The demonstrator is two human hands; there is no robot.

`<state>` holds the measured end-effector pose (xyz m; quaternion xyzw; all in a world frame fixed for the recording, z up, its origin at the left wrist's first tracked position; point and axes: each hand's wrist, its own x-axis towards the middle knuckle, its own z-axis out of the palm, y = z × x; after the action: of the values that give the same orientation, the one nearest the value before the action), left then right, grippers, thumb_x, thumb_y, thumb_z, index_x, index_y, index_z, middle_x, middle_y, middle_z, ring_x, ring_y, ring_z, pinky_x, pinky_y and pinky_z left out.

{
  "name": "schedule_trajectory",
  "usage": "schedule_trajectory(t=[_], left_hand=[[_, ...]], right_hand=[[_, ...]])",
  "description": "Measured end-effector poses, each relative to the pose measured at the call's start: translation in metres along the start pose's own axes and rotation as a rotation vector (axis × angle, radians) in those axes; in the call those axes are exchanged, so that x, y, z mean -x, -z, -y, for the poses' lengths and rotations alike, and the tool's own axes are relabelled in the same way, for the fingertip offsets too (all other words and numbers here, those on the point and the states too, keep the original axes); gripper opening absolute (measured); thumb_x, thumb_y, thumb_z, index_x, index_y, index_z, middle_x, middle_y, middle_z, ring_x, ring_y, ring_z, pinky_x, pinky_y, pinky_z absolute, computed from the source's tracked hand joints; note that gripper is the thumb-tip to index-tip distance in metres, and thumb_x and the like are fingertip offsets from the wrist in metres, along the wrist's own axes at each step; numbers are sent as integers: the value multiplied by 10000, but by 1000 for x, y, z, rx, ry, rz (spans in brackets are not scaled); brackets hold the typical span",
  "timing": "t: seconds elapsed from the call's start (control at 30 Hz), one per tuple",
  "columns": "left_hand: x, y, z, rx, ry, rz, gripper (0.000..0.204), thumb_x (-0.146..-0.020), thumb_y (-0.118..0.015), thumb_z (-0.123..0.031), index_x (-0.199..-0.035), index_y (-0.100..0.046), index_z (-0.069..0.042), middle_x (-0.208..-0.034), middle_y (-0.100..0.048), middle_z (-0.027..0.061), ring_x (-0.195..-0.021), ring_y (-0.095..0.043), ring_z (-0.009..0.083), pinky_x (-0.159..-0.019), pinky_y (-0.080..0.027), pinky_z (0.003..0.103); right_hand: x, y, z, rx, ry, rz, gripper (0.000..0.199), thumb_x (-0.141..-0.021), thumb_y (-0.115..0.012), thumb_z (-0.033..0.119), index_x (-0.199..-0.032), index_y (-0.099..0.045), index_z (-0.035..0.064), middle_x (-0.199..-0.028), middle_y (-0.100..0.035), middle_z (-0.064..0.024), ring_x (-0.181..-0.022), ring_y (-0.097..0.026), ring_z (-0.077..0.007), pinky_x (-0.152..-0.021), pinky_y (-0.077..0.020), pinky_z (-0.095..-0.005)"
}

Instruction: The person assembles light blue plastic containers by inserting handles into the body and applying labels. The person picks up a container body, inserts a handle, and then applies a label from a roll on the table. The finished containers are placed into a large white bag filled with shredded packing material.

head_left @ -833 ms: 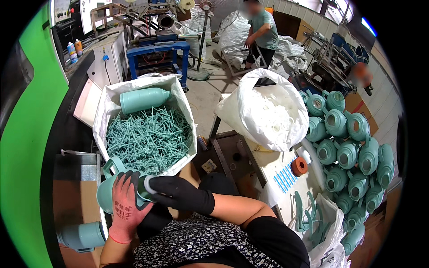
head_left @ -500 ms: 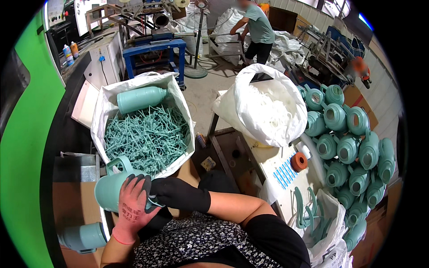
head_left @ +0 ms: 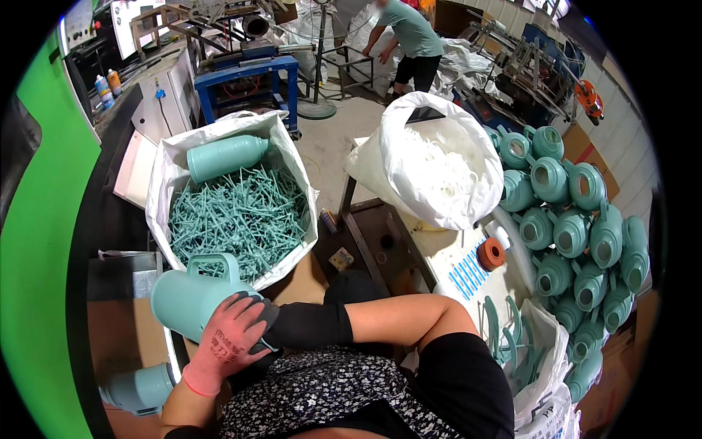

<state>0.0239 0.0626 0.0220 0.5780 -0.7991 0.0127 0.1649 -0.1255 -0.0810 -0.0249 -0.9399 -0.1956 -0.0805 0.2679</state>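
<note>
A teal jug-like vessel body (head_left: 183,304) with a loop handle (head_left: 227,265) lies on its side in front of me at left. My left hand (head_left: 230,338), in a pink glove with dark fingertips, is closed over its right end. My right arm, in a black sleeve (head_left: 303,325), crosses from the right to that same end. The left glove hides most of my right hand, so its fingers do not show. Just beyond is a white sack (head_left: 157,197) with thin teal plastic sprues (head_left: 238,216) and another teal vessel body (head_left: 227,157) on top.
At right, a white table (head_left: 439,256) bears a white bag (head_left: 398,161) of pale scraps and an orange-brown ring (head_left: 491,254). Several teal vessel bodies (head_left: 552,179) are stacked beyond it. Teal handles (head_left: 512,336) stand in a bag. Green machinery (head_left: 44,278) borders the left; a person (head_left: 417,36) bends at the back.
The jug-like body has turned slightly, its handle shifting right. My left hand has moved a little right along with it. The person at the back has shifted, and a metal frame there now stands upright.
</note>
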Motion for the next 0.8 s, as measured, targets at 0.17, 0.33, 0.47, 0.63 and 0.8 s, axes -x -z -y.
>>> schedule_trajectory(t=[0.17,0.33,0.47,0.63,0.8], left_hand=[[-4,1,0,10,-25,13,486,-536,-807,-284,-929,-623,-66,-1145,-571,120,-1100,-528,317,-993,-404,479],[-8,2,-5,2,-6,38,478,-518,-810,-265,-908,-628,-55,-1133,-575,122,-1095,-532,317,-986,-408,484],[-10,1,-11,-11,-52,48,578,-450,-835,-242,-936,-615,-16,-1127,-585,132,-1081,-537,335,-995,-401,499],[-9,1,-13,22,-43,101,529,-558,-807,-284,-1002,-620,-66,-1143,-573,124,-1105,-525,330,-1014,-386,492],[30,4,12,227,254,-236,470,-662,-739,-215,-1062,-577,-29,-1218,-519,165,-1197,-456,393,-1047,-335,484]], right_hand=[[2,-2,-1,5,30,-68,258,-757,-607,107,-1004,-602,34,-992,-618,-142,-857,-634,-309,-690,-522,-382],[6,-32,-10,6,-18,-209,235,-756,-619,113,-981,-619,47,-1007,-618,-140,-881,-629,-306,-714,-520,-363],[5,-49,-14,39,96,-368,229,-783,-619,115,-996,-608,33,-1022,-613,-141,-911,-621,-297,-739,-510,-359],[8,-22,3,-36,73,-259,233,-750,-647,114,-965,-613,28,-985,-616,-147,-875,-620,-306,-726,-508,-372],[11,-38,-12,80,29,-46,138,-705,-663,122,-809,-631,37,-828,-622,-150,-755,-609,-332,-667,-499,-400]])
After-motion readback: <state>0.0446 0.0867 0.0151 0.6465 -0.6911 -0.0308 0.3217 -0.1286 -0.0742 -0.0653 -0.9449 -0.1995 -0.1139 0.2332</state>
